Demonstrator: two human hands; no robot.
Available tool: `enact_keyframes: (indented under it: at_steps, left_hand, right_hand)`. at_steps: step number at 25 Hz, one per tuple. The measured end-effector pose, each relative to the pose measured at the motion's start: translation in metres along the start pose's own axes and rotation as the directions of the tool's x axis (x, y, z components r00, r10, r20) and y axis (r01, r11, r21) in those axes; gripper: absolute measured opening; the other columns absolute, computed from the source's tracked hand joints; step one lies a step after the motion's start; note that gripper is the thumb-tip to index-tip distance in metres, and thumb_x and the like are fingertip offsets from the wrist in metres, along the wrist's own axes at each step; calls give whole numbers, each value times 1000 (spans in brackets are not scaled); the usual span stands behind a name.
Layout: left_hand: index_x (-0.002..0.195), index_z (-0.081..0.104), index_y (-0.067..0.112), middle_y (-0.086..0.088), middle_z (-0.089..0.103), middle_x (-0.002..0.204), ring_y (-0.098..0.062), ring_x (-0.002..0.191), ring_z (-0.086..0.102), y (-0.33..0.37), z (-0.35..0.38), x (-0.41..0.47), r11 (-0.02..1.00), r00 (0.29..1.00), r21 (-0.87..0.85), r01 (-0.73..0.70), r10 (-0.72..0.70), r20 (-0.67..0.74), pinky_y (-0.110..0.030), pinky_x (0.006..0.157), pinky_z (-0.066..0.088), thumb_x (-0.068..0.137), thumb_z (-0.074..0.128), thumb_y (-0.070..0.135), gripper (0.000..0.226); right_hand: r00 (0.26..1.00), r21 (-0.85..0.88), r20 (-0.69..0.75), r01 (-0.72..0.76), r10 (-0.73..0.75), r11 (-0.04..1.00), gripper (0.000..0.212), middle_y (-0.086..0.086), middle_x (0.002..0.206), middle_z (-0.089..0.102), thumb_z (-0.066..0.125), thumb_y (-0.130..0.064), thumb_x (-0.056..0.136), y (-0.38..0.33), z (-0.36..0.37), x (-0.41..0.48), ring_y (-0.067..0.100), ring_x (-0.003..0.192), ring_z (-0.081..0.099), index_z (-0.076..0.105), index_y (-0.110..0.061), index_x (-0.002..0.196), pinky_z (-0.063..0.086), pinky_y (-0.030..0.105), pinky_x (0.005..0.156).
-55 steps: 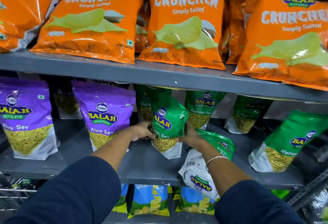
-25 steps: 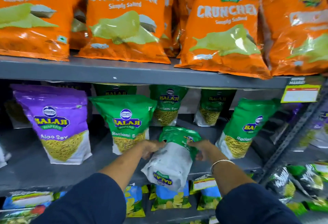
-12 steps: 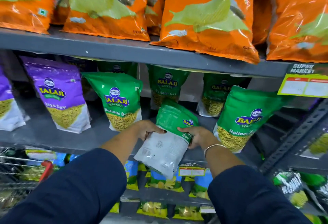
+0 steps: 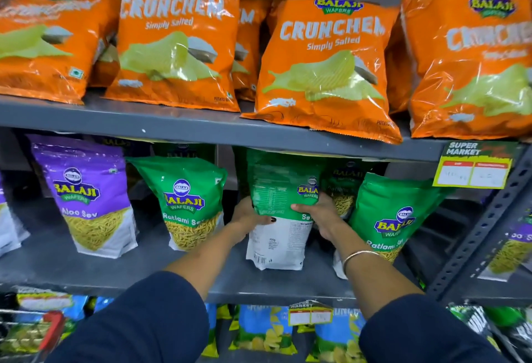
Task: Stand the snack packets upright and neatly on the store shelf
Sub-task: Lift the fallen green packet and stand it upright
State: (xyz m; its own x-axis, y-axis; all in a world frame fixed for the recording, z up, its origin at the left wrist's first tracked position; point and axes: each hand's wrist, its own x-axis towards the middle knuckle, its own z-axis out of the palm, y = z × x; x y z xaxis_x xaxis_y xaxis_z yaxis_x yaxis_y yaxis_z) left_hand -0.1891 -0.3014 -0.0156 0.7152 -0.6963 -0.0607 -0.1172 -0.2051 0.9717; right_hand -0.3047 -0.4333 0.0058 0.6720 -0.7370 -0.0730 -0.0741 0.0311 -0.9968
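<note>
Two bare hands grip one green and white plastic stand-up pouch of Ratlami Sev (image 4: 277,213) at the centre of the frame, its printed back facing the camera and its white base resting on the grey metal middle shelf (image 4: 86,273). Going left to right along that shelf: a purple and white Aloo Sev pouch (image 4: 86,195) stands at the left, then an upright green Ratlami Sev pouch showing its front (image 4: 187,201). Next comes the left hand (image 4: 250,218), clamped on the held pouch's left edge with the thumb across its face, then the pouch itself, then the right hand (image 4: 319,215), closed on the right edge, a thin bangle on that wrist. At the right, another green pouch (image 4: 394,218) leans slightly. Above, shiny orange Crunchem crisp bags (image 4: 178,43) fill the upper shelf. The held pouch looks light and soft-walled, its film smooth and likely slippery, the contents loose and crushable. Its flat gusseted base should let it stand alone. Holding both side edges near the middle, as now, seems the best grip for turning the label forward without squeezing the contents.
</note>
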Motion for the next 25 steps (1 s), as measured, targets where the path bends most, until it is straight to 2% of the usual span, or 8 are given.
enact_keyframes:
  at_steps: [3, 6, 8, 11, 14, 16, 20, 25]
  left_hand:
    - [118, 56, 4, -12, 64, 118, -23, 107, 60, -13, -1, 5, 1000, 995, 22, -18, 20, -98, -32, 92, 49, 62, 78, -4, 61]
    - [127, 47, 6, -13, 60, 126, -27, 115, 57, -17, -9, 11, 999, 997, 27, 18, -20, 72, -41, 103, 45, 63, 76, -6, 71]
    - [130, 42, 7, -14, 59, 124, -24, 110, 56, -16, -17, 12, 970, 974, 241, 36, -88, 209, -39, 102, 47, 67, 68, -10, 70]
    - [104, 53, 5, -14, 65, 85, -17, 65, 57, -14, -26, 10, 875, 944, 474, 96, -231, 234, -30, 64, 58, 73, 60, -11, 36]
    - [109, 51, 3, -19, 69, 95, -10, 53, 65, -15, -20, 8, 892, 888, 384, 238, -360, 287, -27, 65, 60, 80, 58, -8, 32]
    - [113, 51, 6, -18, 64, 106, -17, 74, 68, -15, -13, 6, 923, 936, 342, 174, -263, 234, -35, 81, 58, 79, 64, -1, 38]
    - [141, 20, 7, -11, 49, 136, -26, 126, 46, -16, -1, 5, 966, 993, 260, -11, -20, 119, -31, 105, 38, 64, 78, 0, 97]
    - [141, 19, 7, -15, 52, 130, -17, 107, 51, -6, 6, 3, 994, 964, 106, -32, 3, 264, -21, 89, 44, 65, 71, -14, 95]
  right_hand:
    - [997, -66, -13, 79, -80, 995, 52, 23, 110, 64, 72, 15, 66, 10, 6, 3, 24, 86, 62, 55, 9, 116, 55, 10, 58]
    - [996, -192, -37, 78, -87, 978, 48, 23, 115, 65, 76, 0, 71, 19, 7, 2, 28, 98, 63, 57, 3, 115, 59, 32, 78]
    - [995, -350, -37, -102, 95, 931, 54, 16, 114, 61, 75, -28, 75, 20, 4, -1, 31, 98, 62, 52, -9, 120, 57, 36, 65]
    - [870, -269, 40, -465, 492, 844, 63, 16, 100, 48, 63, -51, 78, 16, 7, -4, 28, 74, 61, 40, -11, 120, 57, 34, 46]
    - [870, -156, 85, -471, 486, 868, 27, 15, 81, 48, 57, -27, 90, 18, 9, 0, 29, 74, 60, 44, -5, 98, 54, 48, 82]
    - [896, -336, 104, -378, 432, 863, 8, 11, 79, 51, 54, -5, 89, 16, 5, -1, 20, 71, 53, 46, -9, 87, 47, 44, 94]
    - [866, -732, 186, -192, 463, 654, 59, 3, 131, 47, 74, -13, 73, 20, -2, -13, 24, 121, 43, 43, -16, 122, 39, 35, 90]
    - [957, -703, 175, -43, 232, 709, 98, 7, 143, 43, 86, -35, 55, 37, 5, -18, 23, 130, 43, 39, -8, 136, 38, 36, 111]
